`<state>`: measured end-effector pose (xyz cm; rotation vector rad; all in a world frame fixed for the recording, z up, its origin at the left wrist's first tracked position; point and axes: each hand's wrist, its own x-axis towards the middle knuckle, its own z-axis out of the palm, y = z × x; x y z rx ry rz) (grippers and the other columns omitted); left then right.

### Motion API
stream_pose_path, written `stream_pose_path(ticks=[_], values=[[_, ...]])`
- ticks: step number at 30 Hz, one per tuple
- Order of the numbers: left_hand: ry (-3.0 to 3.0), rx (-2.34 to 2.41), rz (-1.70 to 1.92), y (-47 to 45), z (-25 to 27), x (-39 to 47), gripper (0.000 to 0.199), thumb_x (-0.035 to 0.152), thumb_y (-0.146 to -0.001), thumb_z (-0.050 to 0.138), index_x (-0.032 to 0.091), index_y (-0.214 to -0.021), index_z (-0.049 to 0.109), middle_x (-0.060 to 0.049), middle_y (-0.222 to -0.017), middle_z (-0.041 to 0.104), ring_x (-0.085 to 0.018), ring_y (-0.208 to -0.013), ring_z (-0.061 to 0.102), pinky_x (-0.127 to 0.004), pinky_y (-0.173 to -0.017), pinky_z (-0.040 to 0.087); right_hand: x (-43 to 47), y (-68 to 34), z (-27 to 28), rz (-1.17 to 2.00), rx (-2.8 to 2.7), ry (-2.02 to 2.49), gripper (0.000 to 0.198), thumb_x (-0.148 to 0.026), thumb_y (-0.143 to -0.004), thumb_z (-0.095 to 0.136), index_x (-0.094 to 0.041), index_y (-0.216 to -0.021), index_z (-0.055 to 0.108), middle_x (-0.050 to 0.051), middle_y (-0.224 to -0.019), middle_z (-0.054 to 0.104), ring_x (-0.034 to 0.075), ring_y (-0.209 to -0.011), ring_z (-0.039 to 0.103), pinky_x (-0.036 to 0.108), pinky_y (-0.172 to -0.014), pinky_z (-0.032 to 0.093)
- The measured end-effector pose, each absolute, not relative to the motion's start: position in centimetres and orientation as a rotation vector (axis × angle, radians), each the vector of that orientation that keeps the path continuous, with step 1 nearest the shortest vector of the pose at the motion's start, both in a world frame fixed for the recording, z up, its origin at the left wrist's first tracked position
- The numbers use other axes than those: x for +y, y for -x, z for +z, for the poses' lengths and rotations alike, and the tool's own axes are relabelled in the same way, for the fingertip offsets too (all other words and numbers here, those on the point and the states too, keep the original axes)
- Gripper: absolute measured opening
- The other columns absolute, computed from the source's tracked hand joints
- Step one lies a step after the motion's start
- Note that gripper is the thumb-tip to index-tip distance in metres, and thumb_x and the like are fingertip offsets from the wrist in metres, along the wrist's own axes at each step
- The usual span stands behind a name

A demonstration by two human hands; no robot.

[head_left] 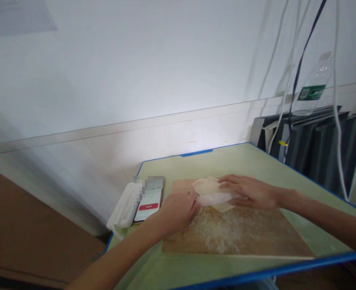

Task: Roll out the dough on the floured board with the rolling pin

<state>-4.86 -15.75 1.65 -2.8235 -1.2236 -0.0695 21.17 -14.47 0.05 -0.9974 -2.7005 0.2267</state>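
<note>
The thin dough (206, 185) beneath your white roller (214, 198) on the floured board (268, 231) looks light, soft and easily torn, so support it broadly; your right hand (250, 191) stretches its fingers over the roller, while your left hand (179, 207) curls at one end, grip hidden.

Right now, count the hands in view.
2: the left hand at the left end of the white roller, the right hand over its right part. No others show.
</note>
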Motion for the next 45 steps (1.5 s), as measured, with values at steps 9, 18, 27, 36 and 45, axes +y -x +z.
stream_pose_path(ticks=[9, 18, 27, 36, 45], values=[[2.839, -1.284, -0.064, 2.8, 1.3, -11.7, 0.046, 0.042, -0.093, 0.019, 0.013, -0.106, 0.051, -0.012, -0.103, 0.058, -0.023, -0.098, 0.052, -0.038, -0.086, 0.038, -12.2, -22.1, -1.6, 0.443, -2.611, 1.312, 0.059, -0.055, -0.087, 0.027, -0.018, -0.132, 0.039, 0.012, -0.142, 0.028, 0.025, -0.131, 0.015, 0.050, -0.105, 0.010], [3.006, -1.419, 0.089, 1.7, 0.3, -7.6, 0.058, 0.057, -0.089, 0.014, 0.020, -0.125, 0.039, -0.008, -0.128, 0.047, -0.021, -0.117, 0.042, -0.034, -0.095, 0.031, -10.8, -22.4, -2.5, 0.722, -2.461, 1.330, 0.062, -0.058, -0.085, 0.026, -0.024, -0.136, 0.031, 0.006, -0.143, 0.028, 0.024, -0.132, 0.012, 0.049, -0.106, 0.009], [2.989, -1.540, 0.023, 1.5, -1.0, -6.2, 0.062, 0.056, -0.089, 0.010, 0.016, -0.117, 0.047, -0.010, -0.122, 0.051, -0.022, -0.111, 0.047, -0.035, -0.091, 0.035, -10.8, -21.9, -2.1, 0.698, -2.503, 1.437, 0.063, -0.058, -0.086, 0.020, -0.019, -0.132, 0.039, 0.011, -0.136, 0.040, 0.028, -0.127, 0.027, 0.053, -0.104, 0.014], [2.895, -1.563, -0.014, 1.3, -0.6, -7.2, 0.052, 0.048, -0.090, 0.016, 0.016, -0.095, 0.056, -0.010, -0.103, 0.054, -0.023, -0.101, 0.049, -0.039, -0.088, 0.037, -11.0, -21.8, -2.1, 0.402, -2.506, 1.430, 0.058, -0.056, -0.086, 0.022, -0.016, -0.107, 0.058, 0.016, -0.105, 0.057, 0.029, -0.101, 0.049, 0.049, -0.089, 0.036], [2.863, -1.620, -0.001, 1.2, -0.4, -7.5, 0.042, 0.045, -0.090, 0.020, 0.019, -0.090, 0.053, -0.008, -0.097, 0.053, -0.022, -0.097, 0.048, -0.038, -0.083, 0.039, -10.6, -22.0, -2.5, 0.317, -2.577, 1.479, 0.056, -0.053, -0.089, 0.015, -0.019, -0.102, 0.058, 0.012, -0.092, 0.057, 0.026, -0.092, 0.048, 0.047, -0.082, 0.039]])
